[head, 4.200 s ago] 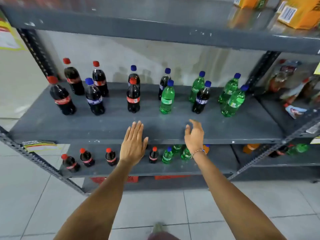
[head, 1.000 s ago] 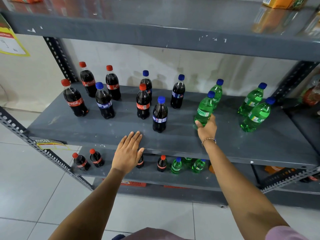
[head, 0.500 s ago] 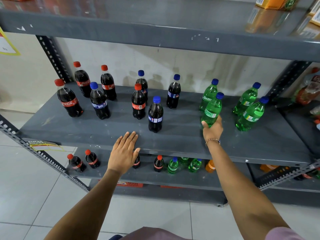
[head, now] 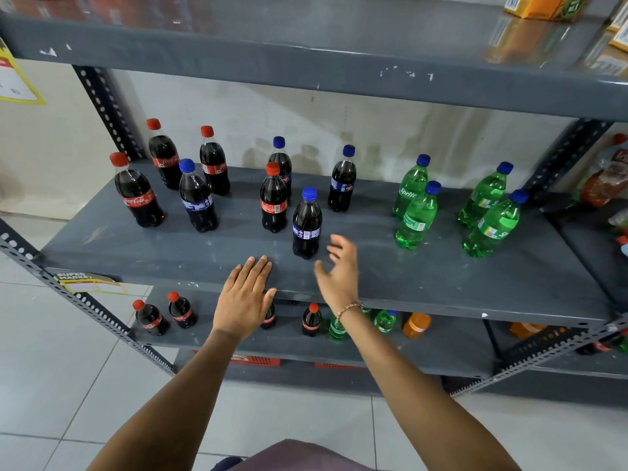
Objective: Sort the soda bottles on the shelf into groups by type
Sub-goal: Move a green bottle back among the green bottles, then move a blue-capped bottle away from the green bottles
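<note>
On the grey middle shelf (head: 441, 283) stand several dark cola bottles with red caps, such as one at far left (head: 137, 192) and one mid-shelf (head: 273, 200), mixed with dark blue-capped bottles (head: 197, 197). Several green Sprite bottles stand at the right; the nearest (head: 417, 217) is upright and free. My left hand (head: 244, 297) rests flat on the shelf's front edge. My right hand (head: 339, 270) hovers open, blurred, just right of the front blue-capped cola bottle (head: 307, 224), not touching it.
A lower shelf (head: 441, 348) holds small cola, green and orange bottles. The upper shelf (head: 306, 73) overhangs the bottles, with orange cartons (head: 540, 5) on it. Perforated metal uprights (head: 112, 110) frame the shelf. More goods lie at the far right (head: 605, 178). Below is tiled floor.
My right hand let go of the green Sprite bottle beside the other green ones and moved left toward the front blue-capped cola bottle. My left hand stayed on the shelf edge.
</note>
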### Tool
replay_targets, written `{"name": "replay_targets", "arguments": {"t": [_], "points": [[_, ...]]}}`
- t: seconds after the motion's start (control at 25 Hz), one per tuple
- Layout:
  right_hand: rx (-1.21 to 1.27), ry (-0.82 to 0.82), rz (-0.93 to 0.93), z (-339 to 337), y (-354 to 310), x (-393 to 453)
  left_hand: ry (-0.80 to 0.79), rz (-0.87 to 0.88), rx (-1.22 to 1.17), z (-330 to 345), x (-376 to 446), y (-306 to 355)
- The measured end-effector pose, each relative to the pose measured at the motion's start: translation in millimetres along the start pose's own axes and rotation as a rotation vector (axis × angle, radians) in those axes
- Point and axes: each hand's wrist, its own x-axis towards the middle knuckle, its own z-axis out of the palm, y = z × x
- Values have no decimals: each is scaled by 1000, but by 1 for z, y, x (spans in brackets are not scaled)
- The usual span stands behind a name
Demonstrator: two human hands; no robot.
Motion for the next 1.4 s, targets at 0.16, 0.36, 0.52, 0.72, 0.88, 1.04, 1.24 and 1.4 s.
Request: {"name": "replay_targets", "arguments": {"t": [0.16, 0.36, 0.52, 0.72, 0.88, 1.04, 1.24, 1.4], "points": [[-60, -183, 60, 25, -5, 12, 0, 8, 8, 0, 0, -1], [-83, -82, 143, 31, -2, 21, 3, 12, 8, -1, 0, -1], [-47, -21, 191, 24, 2, 27, -2, 9, 1, -2, -1, 0], [-64, 99, 216, 8, 7, 45, -7, 12, -4, -2, -2, -1], [-74, 154, 241, 6, 7, 62, -5, 14, -11, -1, -2, -1], [-87, 187, 268, 7, 8, 73, -8, 25, -10, -1, -2, -2], [-102, 163, 263, 5, 12, 75, -4, 30, -9, -1, -1, -2], [-42, 211, 306, 13, 6, 57, -7, 40, -3, -1, -1, -4]]}}
